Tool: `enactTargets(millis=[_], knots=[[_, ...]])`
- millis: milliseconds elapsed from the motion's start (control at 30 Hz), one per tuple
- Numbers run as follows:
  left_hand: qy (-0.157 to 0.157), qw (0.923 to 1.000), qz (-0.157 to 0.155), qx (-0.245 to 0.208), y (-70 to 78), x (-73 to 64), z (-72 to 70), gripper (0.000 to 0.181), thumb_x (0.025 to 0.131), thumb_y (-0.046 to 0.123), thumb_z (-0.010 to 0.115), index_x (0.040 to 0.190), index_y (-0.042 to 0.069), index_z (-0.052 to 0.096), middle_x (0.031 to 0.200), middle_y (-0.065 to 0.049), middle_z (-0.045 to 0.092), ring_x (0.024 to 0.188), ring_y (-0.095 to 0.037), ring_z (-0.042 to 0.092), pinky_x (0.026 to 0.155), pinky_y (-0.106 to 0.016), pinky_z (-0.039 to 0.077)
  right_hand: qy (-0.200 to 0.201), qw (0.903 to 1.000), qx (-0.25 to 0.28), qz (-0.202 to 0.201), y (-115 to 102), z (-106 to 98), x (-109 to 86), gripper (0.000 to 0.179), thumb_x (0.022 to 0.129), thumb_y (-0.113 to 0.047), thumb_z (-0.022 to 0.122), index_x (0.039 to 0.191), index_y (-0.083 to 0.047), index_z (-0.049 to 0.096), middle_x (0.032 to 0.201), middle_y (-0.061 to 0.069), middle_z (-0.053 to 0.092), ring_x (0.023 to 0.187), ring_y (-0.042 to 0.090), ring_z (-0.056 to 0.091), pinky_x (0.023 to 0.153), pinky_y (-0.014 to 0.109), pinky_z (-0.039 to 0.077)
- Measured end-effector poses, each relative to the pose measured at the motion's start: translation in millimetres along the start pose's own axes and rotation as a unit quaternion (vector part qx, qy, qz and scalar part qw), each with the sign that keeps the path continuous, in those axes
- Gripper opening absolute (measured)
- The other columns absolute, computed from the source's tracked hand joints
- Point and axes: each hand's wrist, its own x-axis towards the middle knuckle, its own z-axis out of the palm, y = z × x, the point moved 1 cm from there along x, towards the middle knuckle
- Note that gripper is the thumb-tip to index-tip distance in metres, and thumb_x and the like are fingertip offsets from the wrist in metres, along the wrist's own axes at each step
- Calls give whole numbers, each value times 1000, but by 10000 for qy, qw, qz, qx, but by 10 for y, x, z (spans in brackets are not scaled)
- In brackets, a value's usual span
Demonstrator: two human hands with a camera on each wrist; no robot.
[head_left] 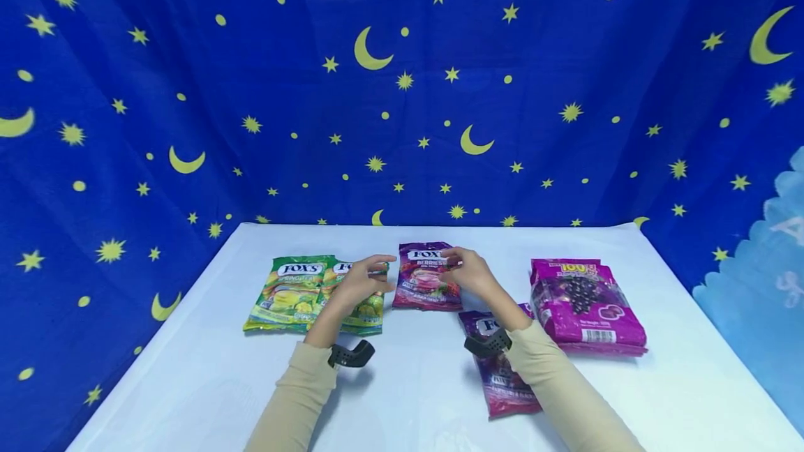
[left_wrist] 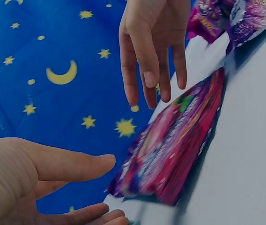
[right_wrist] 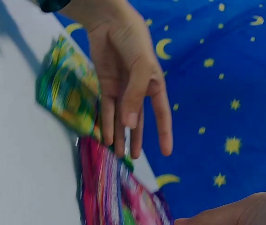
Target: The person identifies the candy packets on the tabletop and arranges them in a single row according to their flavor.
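A purple candy bag labelled Fox's Berries lies at the back middle of the table, between the two hands. My left hand is at its left with thumb and fingers spread apart, overlapping a green candy bag in the head view. On the other side, my right hand has its fingers loosely extended over the bag's right edge; whether they touch it I cannot tell. The left wrist view shows the left hand with a gap between thumb and fingers. In the right wrist view only part of the right hand appears.
Another green Fox's bag lies at the left. Below my right wrist is a second purple Fox's bag, partly covered by the arm. Larger magenta bags are stacked at the right of the white table. A blue starry cloth hangs behind.
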Motion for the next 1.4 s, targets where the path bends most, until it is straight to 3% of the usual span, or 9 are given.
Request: enactTargets(millis=[100,200,367,500,667,933,1133,1267,1400], knots=[[-193,9997,-67,109,16,101,119,57,79,0,74,133,9,58,136,-27,48,117,-40,53,87,-45,52,85,9998,-18,195,133,-41,26,54,78,-5,75,128,4,55,124,25,58,105,38,60,78,42,55],[-244,9994,-201,130,30,198,204,58,78,-1,75,132,8,59,130,-25,52,109,-36,56,81,-40,54,-97,9981,386,465,252,-52,59,60,79,-4,74,133,3,50,127,28,53,99,37,62,70,38,58],[2,9982,-602,68,55,324,282,59,76,-3,76,131,9,60,121,-19,59,84,-22,58,69,-30,53,-580,9867,1300,790,354,-79,99,68,79,1,73,140,4,42,127,28,48,97,31,59,72,36,58],[243,9960,-812,-288,50,380,304,56,73,-10,74,127,5,63,123,-17,56,69,-14,50,60,-23,49,-820,9798,1541,973,374,-114,115,72,77,3,73,141,3,41,132,27,45,101,30,55,78,37,56],[309,9925,-884,-785,29,403,320,52,72,-15,70,122,-2,64,121,-19,57,66,-12,53,58,-20,51,-993,9764,1593,1070,388,-137,140,74,76,3,73,143,1,40,135,26,42,100,28,55,82,37,55],[105,9917,-950,-864,-20,432,375,51,74,-14,69,123,-2,62,125,-19,56,85,-21,62,77,-32,56,-1146,9628,2121,1220,465,-186,170,70,83,-2,67,146,-2,37,140,27,36,101,25,56,83,38,55],[79,9894,-1026,-1024,-39,420,409,52,74,-17,67,123,-1,63,131,-19,53,95,-28,62,81,-37,56,-1124,9547,2494,1171,488,-164,135,67,84,-2,66,145,0,36,120,21,47,86,18,59,76,35,57],[166,9886,-996,-1113,-47,389,424,51,73,-16,67,122,-2,63,130,-19,55,88,-22,61,75,-32,57,-975,9538,2546,1260,472,-120,91,66,83,0,64,144,1,36,113,17,49,85,19,58,73,36,58],[318,9881,-914,-1199,-53,357,445,45,77,-11,67,121,-3,64,116,-16,61,61,-9,51,55,-19,48,-834,9571,2457,1287,444,-88,45,66,84,0,62,144,1,35,110,18,52,83,21,58,68,35,57]])
